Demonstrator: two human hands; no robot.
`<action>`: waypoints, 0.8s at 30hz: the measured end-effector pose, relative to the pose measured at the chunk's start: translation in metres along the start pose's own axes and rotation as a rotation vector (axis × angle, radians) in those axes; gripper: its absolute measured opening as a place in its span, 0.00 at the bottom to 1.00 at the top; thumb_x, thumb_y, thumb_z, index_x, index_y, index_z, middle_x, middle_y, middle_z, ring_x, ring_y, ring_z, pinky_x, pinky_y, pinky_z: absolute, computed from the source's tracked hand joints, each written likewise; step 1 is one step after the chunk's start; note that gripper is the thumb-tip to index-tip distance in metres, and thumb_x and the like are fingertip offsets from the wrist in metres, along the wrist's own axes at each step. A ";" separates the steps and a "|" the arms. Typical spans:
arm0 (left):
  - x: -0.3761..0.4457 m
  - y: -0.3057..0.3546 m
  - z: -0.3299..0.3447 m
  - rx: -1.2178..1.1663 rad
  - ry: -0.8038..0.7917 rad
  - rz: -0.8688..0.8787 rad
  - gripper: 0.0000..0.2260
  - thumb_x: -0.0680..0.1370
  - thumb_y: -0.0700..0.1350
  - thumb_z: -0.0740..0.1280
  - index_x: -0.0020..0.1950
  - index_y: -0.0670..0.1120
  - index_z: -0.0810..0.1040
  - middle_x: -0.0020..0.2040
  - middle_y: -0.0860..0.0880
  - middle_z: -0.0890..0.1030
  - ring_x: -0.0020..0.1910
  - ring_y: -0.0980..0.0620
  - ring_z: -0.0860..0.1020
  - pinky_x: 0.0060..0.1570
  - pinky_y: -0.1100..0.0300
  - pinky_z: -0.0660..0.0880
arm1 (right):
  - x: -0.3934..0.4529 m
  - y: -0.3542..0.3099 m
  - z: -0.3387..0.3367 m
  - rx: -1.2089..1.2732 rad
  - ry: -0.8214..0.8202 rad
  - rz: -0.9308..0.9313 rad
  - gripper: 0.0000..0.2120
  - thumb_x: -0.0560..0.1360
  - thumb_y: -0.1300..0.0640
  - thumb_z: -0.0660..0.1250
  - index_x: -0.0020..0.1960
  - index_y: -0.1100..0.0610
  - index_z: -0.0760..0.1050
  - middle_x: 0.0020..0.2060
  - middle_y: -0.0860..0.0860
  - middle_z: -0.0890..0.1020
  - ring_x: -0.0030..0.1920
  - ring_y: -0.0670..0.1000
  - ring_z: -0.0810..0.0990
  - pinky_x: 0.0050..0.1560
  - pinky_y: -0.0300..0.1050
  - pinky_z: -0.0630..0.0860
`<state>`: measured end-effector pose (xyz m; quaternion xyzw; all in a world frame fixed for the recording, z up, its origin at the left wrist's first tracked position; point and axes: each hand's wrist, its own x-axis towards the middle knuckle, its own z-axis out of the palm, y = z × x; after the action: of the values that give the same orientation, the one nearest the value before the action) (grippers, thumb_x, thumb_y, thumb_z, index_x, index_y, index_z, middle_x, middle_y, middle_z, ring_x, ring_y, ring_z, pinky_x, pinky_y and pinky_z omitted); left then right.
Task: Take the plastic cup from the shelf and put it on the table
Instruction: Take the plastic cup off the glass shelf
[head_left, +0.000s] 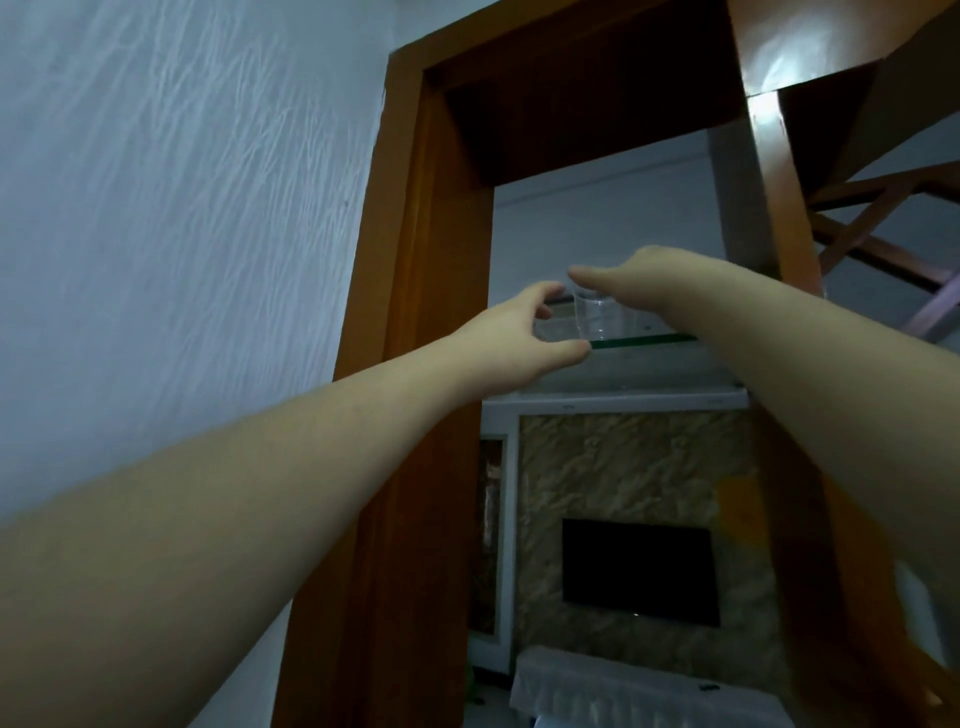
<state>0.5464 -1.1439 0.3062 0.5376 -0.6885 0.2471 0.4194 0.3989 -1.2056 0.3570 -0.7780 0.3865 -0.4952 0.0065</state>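
Observation:
A clear plastic cup (596, 318) stands upright on a glass shelf (655, 341) set in a wooden frame, above eye level. My left hand (511, 332) is just left of the cup, fingers and thumb spread in a C shape; the thumb lies along the shelf's front edge below the cup. My right hand (636, 275) reaches over the cup's rim from the right, one fingertip pointing left above it. Its other fingers are hidden behind the hand, so whether they grip the cup is unclear.
The wooden frame (415, 249) rises left of the shelf, with a post (779, 182) on the right. A textured white wall (182, 208) fills the left. Through the opening, lower down, are a dark screen (641, 571) on a stone-patterned wall and a cloth-covered table (623, 686).

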 end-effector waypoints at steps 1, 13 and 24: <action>0.000 -0.002 0.000 -0.027 0.007 -0.006 0.34 0.75 0.58 0.68 0.75 0.56 0.55 0.72 0.49 0.68 0.61 0.53 0.69 0.38 0.63 0.72 | 0.003 -0.001 0.002 0.035 -0.026 0.026 0.40 0.73 0.34 0.60 0.72 0.64 0.62 0.70 0.64 0.68 0.66 0.66 0.68 0.62 0.59 0.67; -0.002 -0.013 0.016 -0.235 0.057 -0.024 0.36 0.76 0.55 0.68 0.77 0.54 0.51 0.74 0.48 0.65 0.69 0.48 0.66 0.48 0.64 0.64 | 0.026 0.003 0.014 0.183 -0.100 0.155 0.36 0.74 0.39 0.64 0.71 0.64 0.62 0.64 0.63 0.74 0.60 0.62 0.75 0.59 0.54 0.71; -0.012 0.000 0.013 -0.809 0.240 -0.288 0.25 0.77 0.53 0.65 0.72 0.50 0.65 0.60 0.49 0.76 0.57 0.50 0.75 0.55 0.55 0.73 | 0.003 -0.002 -0.011 0.488 -0.015 -0.029 0.33 0.69 0.39 0.70 0.63 0.61 0.69 0.52 0.56 0.79 0.49 0.54 0.79 0.49 0.50 0.78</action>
<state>0.5432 -1.1475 0.2893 0.3884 -0.5942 -0.0424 0.7031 0.3920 -1.2019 0.3660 -0.7626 0.2441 -0.5682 0.1899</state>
